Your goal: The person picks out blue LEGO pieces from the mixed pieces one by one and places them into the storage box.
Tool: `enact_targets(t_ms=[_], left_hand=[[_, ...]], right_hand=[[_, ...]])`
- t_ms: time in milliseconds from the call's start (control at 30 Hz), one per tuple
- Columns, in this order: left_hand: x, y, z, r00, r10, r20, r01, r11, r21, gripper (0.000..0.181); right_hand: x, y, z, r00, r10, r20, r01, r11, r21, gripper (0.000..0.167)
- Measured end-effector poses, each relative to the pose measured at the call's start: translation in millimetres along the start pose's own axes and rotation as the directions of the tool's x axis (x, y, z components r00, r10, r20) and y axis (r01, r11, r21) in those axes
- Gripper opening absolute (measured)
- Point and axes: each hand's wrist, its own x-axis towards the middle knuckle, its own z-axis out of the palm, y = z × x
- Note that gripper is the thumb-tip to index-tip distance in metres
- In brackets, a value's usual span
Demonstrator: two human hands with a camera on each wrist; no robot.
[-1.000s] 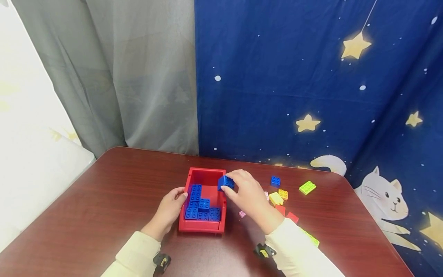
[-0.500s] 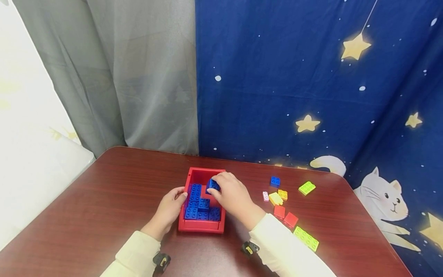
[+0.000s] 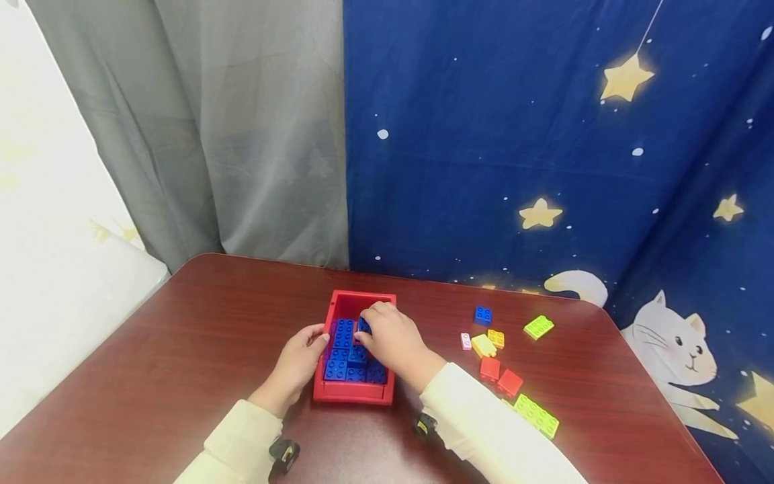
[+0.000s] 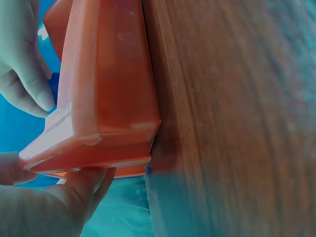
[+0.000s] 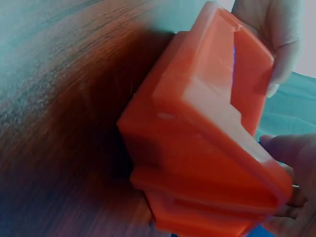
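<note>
A red plastic box (image 3: 353, 393) stands on the table with several blue toy bricks (image 3: 342, 334) inside, filling mostly its near and left parts. My left hand (image 3: 294, 366) grips the box's left wall, thumb over the rim; the left wrist view shows its fingers against the red box wall (image 4: 113, 84). Inside the box, my right hand (image 3: 396, 339) pinches a blue brick (image 3: 363, 325) between thumb and fingers, over the middle. That brick is partly hidden by the hand, and whether it touches the bricks below I cannot tell.
To the right lie a blue brick (image 3: 482, 315), a lime brick (image 3: 538, 327), a pink brick (image 3: 465, 341), an orange brick (image 3: 496, 337), a yellow brick (image 3: 484, 346), two red bricks (image 3: 510, 383) and a longer lime brick (image 3: 536, 416). A curtain (image 3: 423, 202) hangs behind the table.
My right hand has carried the blue brick leftward from above the box's right rim, then slightly further left inside the box. The left hand has kept its grip on the box.
</note>
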Motion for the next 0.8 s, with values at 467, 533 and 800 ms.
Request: enact_targets(t_ms=[467,533,800], left_hand=[[-0.6,0.4,-0.1,1.0,0.007,0.002,-0.007,1.0,-0.01,0.043],[-0.3,0.2,-0.3,1.0,0.007,0.002,-0.007,1.0,-0.011,0.043],[0.4,1.1,-1.3,1.0,0.0,0.01,0.0,1.0,-0.013,0.043]], right_hand=[[11.0,-9.1,9.2,0.996,0.033,0.081,-0.029,0.998,-0.054,0.039],[12.5,-9.3,10.0,0.995,0.035,0.097,-0.03,0.998,-0.057,0.037],[19.2,-10.8,10.0,0.984,0.049,0.172,-0.041,0.998,-0.049,0.032]])
